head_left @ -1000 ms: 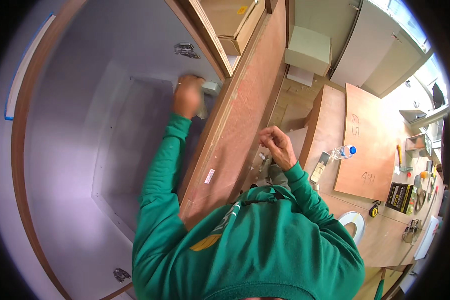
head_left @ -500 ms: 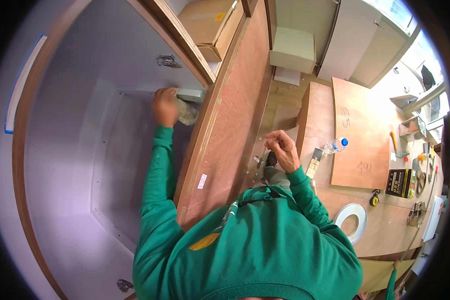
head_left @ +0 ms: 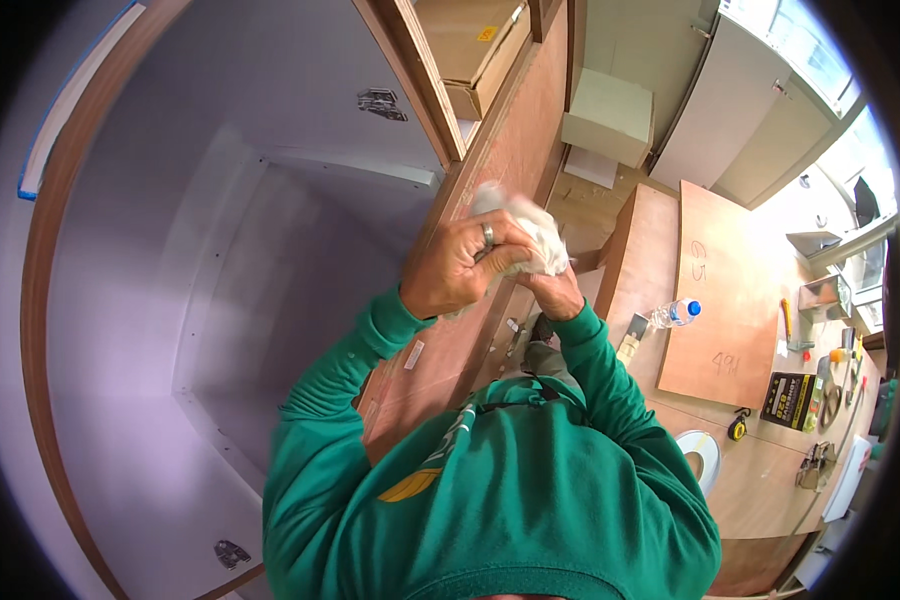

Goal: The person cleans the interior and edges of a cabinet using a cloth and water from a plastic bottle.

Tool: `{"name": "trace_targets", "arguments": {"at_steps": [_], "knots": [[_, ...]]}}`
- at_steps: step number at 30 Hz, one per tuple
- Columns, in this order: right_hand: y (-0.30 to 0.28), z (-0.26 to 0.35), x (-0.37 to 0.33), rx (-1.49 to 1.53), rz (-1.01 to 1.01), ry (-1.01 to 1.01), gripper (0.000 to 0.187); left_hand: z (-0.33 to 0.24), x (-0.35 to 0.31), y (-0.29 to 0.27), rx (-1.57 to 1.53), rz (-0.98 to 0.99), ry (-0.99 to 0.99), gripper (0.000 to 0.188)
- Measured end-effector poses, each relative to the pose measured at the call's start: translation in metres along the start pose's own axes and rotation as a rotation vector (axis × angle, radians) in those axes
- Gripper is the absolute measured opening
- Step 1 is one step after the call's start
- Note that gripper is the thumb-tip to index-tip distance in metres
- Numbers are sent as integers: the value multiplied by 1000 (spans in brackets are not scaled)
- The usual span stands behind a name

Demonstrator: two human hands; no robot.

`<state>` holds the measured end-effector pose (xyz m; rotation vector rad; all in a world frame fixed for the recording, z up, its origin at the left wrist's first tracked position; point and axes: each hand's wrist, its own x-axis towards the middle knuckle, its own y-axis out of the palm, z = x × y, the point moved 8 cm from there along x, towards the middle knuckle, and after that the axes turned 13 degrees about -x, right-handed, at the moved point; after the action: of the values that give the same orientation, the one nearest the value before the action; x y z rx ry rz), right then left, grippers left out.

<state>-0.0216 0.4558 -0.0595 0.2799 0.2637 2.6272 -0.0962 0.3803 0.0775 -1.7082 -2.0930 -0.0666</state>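
Observation:
A crumpled whitish rag (head_left: pixel 542 245) is bunched between my two hands, over the reddish wooden front edge of the cabinet. My left hand (head_left: pixel 450 265), a ring on one finger, is closed on it from the left. From the right and below, my right hand (head_left: pixel 558 293) grips the same rag; part of its fingers is hidden behind the cloth and blurred. To the left lies the cabinet's pale inside (head_left: pixel 290 290), with light strips along its edges. Metal hinges (head_left: pixel 382 103) are fixed to its wall.
A cardboard box (head_left: pixel 470 60) sits in the upper compartment. On the workbench at right are a wooden panel (head_left: pixel 720 300), a plastic bottle (head_left: pixel 675 314), a brush (head_left: pixel 630 338), a tape measure (head_left: pixel 738 424), a black-and-yellow box (head_left: pixel 790 400) and a white roll (head_left: pixel 705 455).
My left hand has come out of the cabinet with the rag, moving right. My right hand, which held nothing, has closed on the rag too. The view has shifted slightly.

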Motion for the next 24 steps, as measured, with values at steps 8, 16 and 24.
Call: {"name": "trace_targets", "arguments": {"at_steps": [8, 16, 24], "knots": [[-48, -27, -43, 3, -258, 62, 34, 60, -23, -133, 640, -516, -159, 15], [-83, -37, -64, -72, -402, 88, 35, 70, -9, -103, 1155, -417, 145, 20], [-86, -46, -69, -62, -404, 109, 35, 75, -8, -109, 826, -386, 253, 12]]}}
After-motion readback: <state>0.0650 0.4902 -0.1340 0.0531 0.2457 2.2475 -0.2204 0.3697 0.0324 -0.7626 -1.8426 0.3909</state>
